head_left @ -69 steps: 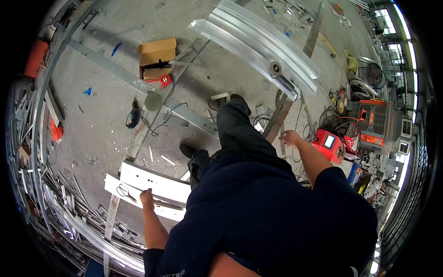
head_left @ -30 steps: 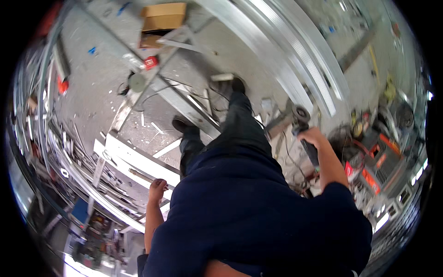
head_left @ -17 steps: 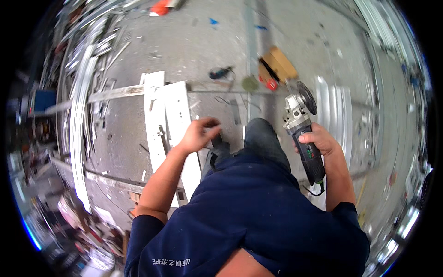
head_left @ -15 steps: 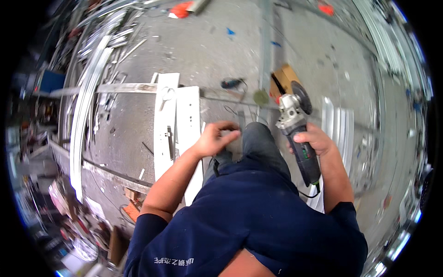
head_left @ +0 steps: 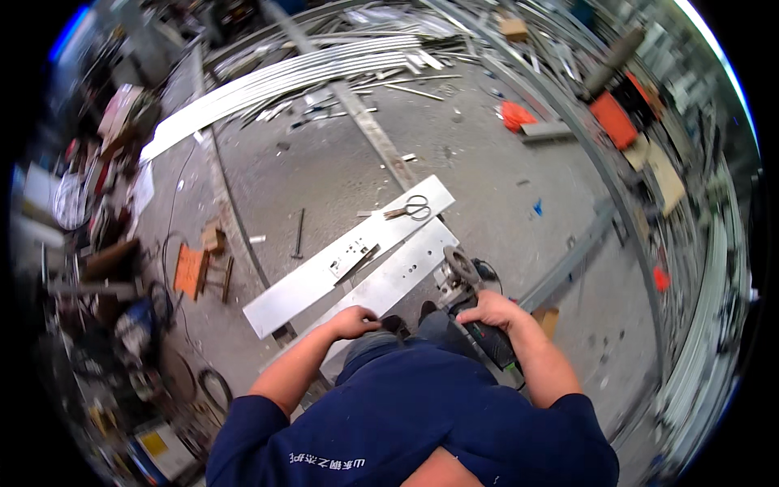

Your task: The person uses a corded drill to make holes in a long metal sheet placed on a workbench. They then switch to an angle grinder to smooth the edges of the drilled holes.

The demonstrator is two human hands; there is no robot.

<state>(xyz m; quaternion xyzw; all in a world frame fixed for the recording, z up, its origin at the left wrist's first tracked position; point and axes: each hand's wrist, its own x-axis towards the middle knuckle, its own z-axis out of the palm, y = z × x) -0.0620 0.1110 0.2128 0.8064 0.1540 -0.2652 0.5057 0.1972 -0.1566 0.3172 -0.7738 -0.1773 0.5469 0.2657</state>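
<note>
My right hand (head_left: 492, 310) is wrapped round the body of an angle grinder (head_left: 492, 344). The grinder's round disc (head_left: 461, 265) points away from me, close to the end of a white panel with holes (head_left: 381, 280). My left hand (head_left: 355, 322) has its fingers curled in, with nothing seen in them, just above my leg and beside that panel. Beyond lies a second white panel (head_left: 296, 296), parallel to the first. On it rest black-handled scissors (head_left: 417, 209) and a small metal plate with cut-outs (head_left: 350, 258).
Metal rails (head_left: 369, 130) support the panels. A thin dark bar (head_left: 299, 234) lies on the floor. To the left stands a small orange stool (head_left: 190, 271). Long white profiles (head_left: 268, 79) and metal scraps spread at the far side; an orange bag (head_left: 514, 116) is far right.
My view and body have turned left, so the panels now lie slanted ahead of me. The grinder has come closer to the panel's end, still in my right hand. My left fingers have curled in.
</note>
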